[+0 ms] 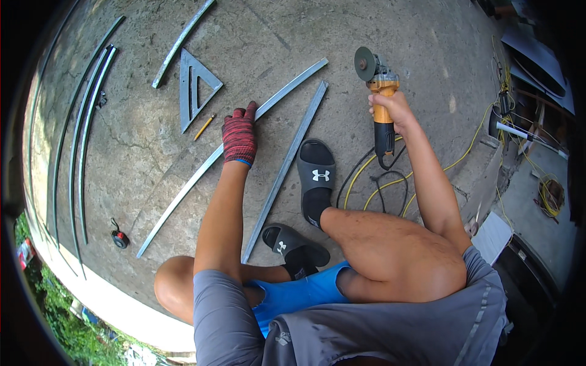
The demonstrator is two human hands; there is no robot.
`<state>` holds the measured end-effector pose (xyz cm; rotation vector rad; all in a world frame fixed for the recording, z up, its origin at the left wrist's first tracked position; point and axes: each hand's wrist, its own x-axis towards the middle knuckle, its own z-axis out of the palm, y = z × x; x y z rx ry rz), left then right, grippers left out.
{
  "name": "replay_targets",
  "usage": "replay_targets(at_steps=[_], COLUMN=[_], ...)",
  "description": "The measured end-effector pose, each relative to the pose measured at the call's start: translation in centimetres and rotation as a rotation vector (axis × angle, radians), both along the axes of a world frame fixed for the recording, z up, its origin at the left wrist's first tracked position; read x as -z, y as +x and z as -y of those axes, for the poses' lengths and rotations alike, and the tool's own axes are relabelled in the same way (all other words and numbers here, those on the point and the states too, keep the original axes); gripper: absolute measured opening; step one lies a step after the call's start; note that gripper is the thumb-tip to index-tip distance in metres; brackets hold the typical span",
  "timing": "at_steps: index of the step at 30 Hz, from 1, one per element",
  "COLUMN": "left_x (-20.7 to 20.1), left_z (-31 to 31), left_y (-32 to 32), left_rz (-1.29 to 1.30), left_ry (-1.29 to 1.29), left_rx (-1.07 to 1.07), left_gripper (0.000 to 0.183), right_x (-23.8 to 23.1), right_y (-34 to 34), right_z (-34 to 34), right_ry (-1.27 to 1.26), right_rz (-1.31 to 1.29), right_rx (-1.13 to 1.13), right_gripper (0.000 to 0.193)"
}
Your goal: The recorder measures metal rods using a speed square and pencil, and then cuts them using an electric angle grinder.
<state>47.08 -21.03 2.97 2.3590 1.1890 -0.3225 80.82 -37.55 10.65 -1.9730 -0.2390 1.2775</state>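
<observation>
My left hand (pixel 239 135), in a red and black knit glove, lies over a long silvery metal bar (pixel 290 90) with its fingers curled on it. The bar slants across the concrete; the thumb is hidden. In my bare right hand (pixel 398 111) is a yellow and black angle grinder (pixel 384 138), held by its body. Its cutting disc (pixel 364 63) is at the top, beyond the bar's far end and apart from it. A second metal bar (pixel 285 169) lies to the right of the first, near my sandalled foot (pixel 317 177).
Left of the glove lie a triangular square (pixel 185 91) and a yellow pencil (pixel 204 127). Several long metal strips (pixel 78 140) and a shorter metal piece (pixel 182 41) are farther off. A tape measure (pixel 120 238) sits lower left. Yellow and black cables (pixel 365 174) curl by my right foot.
</observation>
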Motion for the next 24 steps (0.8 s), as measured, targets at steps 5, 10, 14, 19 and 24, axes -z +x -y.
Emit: replay_targets(at_steps=[5, 10, 14, 19, 24], left_x=[0.3, -1.2, -0.6, 0.6, -0.7], left_z=[-0.9, 8.0, 11.6, 12.3, 11.4], left_y=[-1.6, 0.5, 0.0, -0.1, -0.7], left_rz=[-0.042, 0.216, 0.057, -0.034, 0.092], left_ry=[-0.002, 0.071, -0.27, -0.225, -0.432], left_rx=[-0.017, -0.139, -0.113, -0.077, -0.302], left_gripper=[0.054, 0.063, 0.062, 0.053, 0.055], right_x=[0.2, 0.3, 0.4, -0.2, -0.4], right_y=[-0.7, -0.1, -0.3, -0.7, -0.8], right_z=[-0.2, 1.0, 0.4, 0.1, 0.4], right_ry=[0.029, 0.029, 0.044, 0.022, 0.054], right_rz=[-0.023, -0.02, -0.036, -0.025, -0.053], right_rx=[0.006, 0.019, 0.046, 0.036, 0.055], right_gripper=[0.03, 0.03, 0.029, 0.027, 0.027])
